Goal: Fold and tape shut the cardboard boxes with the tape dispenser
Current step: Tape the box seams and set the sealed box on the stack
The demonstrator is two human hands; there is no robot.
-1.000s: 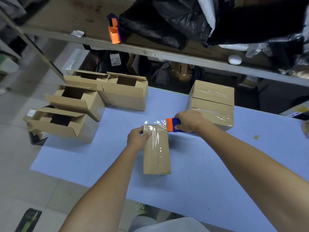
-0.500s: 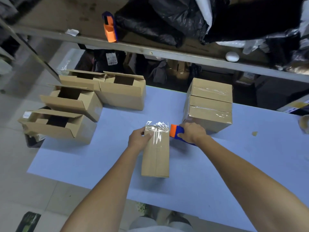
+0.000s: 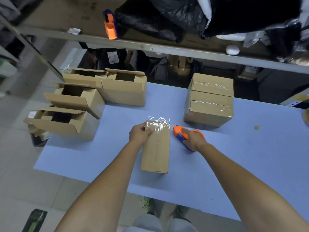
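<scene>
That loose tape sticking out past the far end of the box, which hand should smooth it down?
Probably the left hand. It grips the box at its far end, right beside the loose tape. The right hand is busy gripping the tape dispenser, apart from the box.

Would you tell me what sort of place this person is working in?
Probably a packing or shipping stockroom: open cardboard boxes stand near a stack of taped boxes on a blue table, and the shelf above holds black plastic bags and a spare tape dispenser.

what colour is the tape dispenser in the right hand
Orange with a blue body; the tape dispenser in the right hand shows best in the head view.
</scene>
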